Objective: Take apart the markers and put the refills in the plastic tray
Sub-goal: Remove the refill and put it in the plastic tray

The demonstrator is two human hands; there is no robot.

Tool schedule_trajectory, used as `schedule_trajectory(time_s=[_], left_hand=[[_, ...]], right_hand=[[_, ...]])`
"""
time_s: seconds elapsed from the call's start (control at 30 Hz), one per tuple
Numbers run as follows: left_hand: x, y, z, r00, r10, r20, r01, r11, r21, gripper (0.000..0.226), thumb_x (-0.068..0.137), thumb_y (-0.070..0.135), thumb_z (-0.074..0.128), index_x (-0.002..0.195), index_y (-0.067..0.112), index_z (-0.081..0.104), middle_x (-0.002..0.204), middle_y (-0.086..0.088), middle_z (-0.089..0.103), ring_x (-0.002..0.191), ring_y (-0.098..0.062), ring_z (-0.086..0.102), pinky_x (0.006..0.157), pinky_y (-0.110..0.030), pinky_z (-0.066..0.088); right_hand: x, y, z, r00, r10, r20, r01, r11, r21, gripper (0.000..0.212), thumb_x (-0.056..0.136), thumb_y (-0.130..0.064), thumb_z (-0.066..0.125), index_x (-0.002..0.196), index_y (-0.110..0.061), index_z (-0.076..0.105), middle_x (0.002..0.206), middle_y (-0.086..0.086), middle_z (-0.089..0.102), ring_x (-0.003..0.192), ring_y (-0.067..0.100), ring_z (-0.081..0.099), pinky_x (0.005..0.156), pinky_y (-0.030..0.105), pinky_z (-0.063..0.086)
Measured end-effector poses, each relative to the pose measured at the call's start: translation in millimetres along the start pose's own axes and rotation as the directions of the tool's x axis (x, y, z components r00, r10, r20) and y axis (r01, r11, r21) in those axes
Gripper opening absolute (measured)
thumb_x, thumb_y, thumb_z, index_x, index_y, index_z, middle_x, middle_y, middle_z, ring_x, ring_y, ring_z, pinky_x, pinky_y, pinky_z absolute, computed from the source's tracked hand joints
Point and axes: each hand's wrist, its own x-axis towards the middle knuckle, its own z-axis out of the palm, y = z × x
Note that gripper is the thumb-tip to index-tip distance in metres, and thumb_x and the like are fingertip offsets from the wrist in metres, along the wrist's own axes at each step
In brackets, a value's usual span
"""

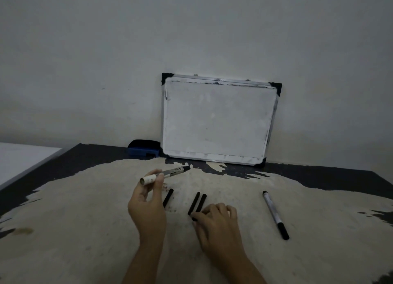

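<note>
Two markers in view. The left hand (146, 207) pinches one, a white-barrelled marker with a black tip end (164, 174), between thumb and fingers, lifted above the desk (85, 230), its open white end toward the left. The second, a grey-barrelled marker with a black cap (275, 214), lies flat on the desk well to the right, untouched.

Three short black refill sticks (196, 203) are on the worn, pale desk: a pair lying side by side, touching, and a single one (168, 197) apart, just right of the left hand. The right hand (214, 222) rests palm down, fingers curled onto the near ends of the pair; whether it grips them, I cannot tell.

At the back, a white dry-erase board with black corners (219, 120) leans on the wall, a blue-and-black eraser (143, 148) just left of it. No plastic tray shows here.
</note>
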Motion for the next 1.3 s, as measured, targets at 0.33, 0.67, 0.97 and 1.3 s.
schedule_trajectory(time_s=[0.33,0.67,0.97,1.3], left_hand=[[-7,-1,3,0.988,0.112,0.106,-0.126,0.983,0.132,0.02,0.081,0.019,0.061,0.101,0.018,0.065,0.098,-0.004,0.069,0.097,-0.011,0.064,0.081,-0.014,0.053],[-11,0,2,0.821,0.458,0.342,-0.558,0.771,0.306,0.038,0.088,0.044,0.047,0.105,0.013,0.062,0.102,0.006,0.062,0.099,0.002,0.052,0.096,-0.019,0.039],[-6,-12,-1,0.684,0.514,0.518,-0.729,0.49,0.478,0.034,0.092,0.037,0.039,0.12,0.023,0.053,0.09,-0.006,0.066,0.092,-0.012,0.051,0.101,-0.021,0.014],[-1,-15,-1,0.566,0.507,0.65,-0.825,0.354,0.441,0.037,0.08,0.019,0.061,0.115,0.027,0.054,0.083,-0.004,0.068,0.084,-0.01,0.052,0.094,-0.024,0.019]], right_hand=[[-1,-6,-6,0.993,0.094,-0.074,-0.103,0.986,-0.129,0.022,0.058,-0.032,0.08,0.075,-0.024,0.069,0.061,-0.006,0.065,0.063,0.016,0.062,0.09,0.037,0.033],[0,9,-47,0.853,0.45,-0.264,-0.19,0.739,0.646,0.017,0.079,-0.005,0.068,0.089,-0.019,0.069,0.084,-0.01,0.069,0.082,0.004,0.062,0.08,0.014,0.045],[-3,27,-61,0.888,0.392,0.241,-0.297,0.09,0.95,0.016,0.082,-0.005,0.061,0.089,-0.011,0.073,0.083,0.003,0.074,0.08,0.014,0.067,0.072,0.02,0.053],[-1,37,-63,0.911,0.397,0.112,-0.266,0.357,0.896,0.021,0.084,0.001,0.06,0.087,-0.016,0.072,0.083,0.002,0.072,0.075,0.004,0.066,0.07,0.015,0.051]])
